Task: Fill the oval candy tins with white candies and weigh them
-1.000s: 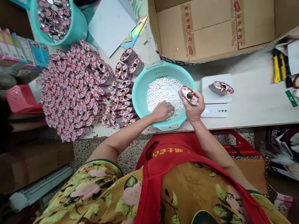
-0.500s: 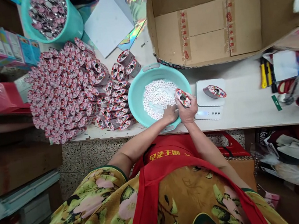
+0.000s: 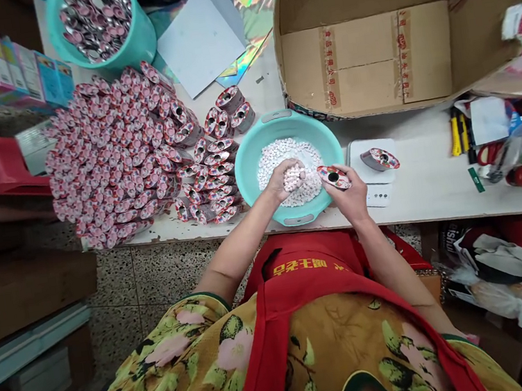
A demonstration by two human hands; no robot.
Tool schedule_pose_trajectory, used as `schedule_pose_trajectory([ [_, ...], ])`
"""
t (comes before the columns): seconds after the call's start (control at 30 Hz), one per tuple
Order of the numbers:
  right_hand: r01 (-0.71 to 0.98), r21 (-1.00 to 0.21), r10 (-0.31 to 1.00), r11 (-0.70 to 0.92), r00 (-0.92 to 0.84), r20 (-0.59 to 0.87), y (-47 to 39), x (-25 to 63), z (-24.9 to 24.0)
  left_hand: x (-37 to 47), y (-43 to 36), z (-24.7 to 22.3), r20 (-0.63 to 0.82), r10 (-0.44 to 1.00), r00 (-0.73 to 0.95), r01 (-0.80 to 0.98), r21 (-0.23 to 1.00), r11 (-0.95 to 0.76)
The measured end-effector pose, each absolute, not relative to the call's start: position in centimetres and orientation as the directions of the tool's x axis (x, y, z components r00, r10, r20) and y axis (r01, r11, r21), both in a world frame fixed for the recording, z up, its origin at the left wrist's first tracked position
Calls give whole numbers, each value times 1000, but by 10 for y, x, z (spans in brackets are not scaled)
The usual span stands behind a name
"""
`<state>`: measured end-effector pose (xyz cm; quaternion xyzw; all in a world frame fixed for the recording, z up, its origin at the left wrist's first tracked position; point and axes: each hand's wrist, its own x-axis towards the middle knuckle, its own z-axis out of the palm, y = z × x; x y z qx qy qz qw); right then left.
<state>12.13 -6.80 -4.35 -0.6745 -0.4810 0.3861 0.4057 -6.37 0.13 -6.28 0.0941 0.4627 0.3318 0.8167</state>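
Observation:
My left hand (image 3: 283,179) is cupped around a heap of small pale pink candies (image 3: 293,176), palm up over the teal basin (image 3: 248,166). More such candies (image 3: 278,148) lie inside the basin. In my right hand (image 3: 353,199) is a small oval tin (image 3: 335,176) with a dark hole in its top, held at the basin's right edge. A similar tin (image 3: 381,158) rests on the white scale (image 3: 377,189) to the right. Left of the basin, several tins with holes (image 3: 220,182) stand in rows.
A big pile of tins (image 3: 110,158) covers the table's left part, below a teal bucket (image 3: 148,36) of metal lids. An open cardboard box (image 3: 369,64) stands behind the basin and scale. Cutters (image 3: 459,134) and bags lie at the right.
My left hand has come up out of the candies with a heap in it. My right hand has moved right and a little down with its tin, away from my left hand.

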Motion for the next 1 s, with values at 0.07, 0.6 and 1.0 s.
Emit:
schedule_pose_trajectory([
  [0.07,352,-910,972,-219,159,-173,-71,112,-38,-58,2,-40,-588,747,310,-527,547,650],
  [0.6,505,-827,969,-248,111,-223,-55,66,-31,-26,6,-14,-449,877,-174,-452,827,334],
  [1.0,497,-838,974,-227,115,-195,-49,71,-24,-23,9,0,-510,843,-169,-427,809,404],
])
